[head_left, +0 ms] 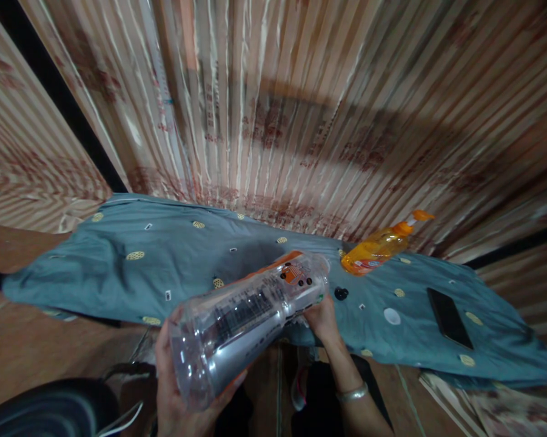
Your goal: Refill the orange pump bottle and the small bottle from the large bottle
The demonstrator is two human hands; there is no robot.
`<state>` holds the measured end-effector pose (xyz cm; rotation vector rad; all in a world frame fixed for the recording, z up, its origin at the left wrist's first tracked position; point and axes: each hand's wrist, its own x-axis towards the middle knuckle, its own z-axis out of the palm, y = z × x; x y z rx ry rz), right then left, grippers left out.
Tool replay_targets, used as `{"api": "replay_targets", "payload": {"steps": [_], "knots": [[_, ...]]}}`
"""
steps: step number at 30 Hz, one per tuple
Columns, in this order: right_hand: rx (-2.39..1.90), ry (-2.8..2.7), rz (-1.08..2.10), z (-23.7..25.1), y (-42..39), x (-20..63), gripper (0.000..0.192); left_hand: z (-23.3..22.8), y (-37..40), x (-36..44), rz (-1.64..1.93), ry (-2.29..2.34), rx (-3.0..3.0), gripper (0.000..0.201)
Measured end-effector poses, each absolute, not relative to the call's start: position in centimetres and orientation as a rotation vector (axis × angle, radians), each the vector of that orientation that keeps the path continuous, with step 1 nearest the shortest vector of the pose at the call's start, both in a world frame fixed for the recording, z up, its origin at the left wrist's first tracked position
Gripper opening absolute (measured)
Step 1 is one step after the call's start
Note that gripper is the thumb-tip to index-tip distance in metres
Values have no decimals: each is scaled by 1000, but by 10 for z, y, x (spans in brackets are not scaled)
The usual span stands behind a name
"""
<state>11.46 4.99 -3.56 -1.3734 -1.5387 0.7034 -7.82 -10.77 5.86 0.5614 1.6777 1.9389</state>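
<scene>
A large clear plastic bottle with an orange and silver label lies tilted between both hands, above the front edge of the cloth-covered table. My left hand is wrapped round its near, lower left end. Around the far, narrower end closes my right hand, its fingers partly hidden behind the bottle. On the cloth beyond stands a pump bottle of orange liquid with an orange pump head. A small black object lies just right of my right hand, and a white round disc is farther right.
A black phone lies on the right of the teal patterned cloth. Behind the table hangs a striped curtain. A dark round seat is at the lower left.
</scene>
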Motion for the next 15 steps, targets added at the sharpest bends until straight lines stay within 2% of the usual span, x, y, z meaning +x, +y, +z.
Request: {"api": "replay_targets", "payload": {"steps": [7,15], "knots": [[-1398,-1567,705,-32,50,115,56,50,-109,-81,1941,1705,598,110],[-1387,-1576,706,-36,50,115,46,53,-111,-78,1911,1672,579,111]]}}
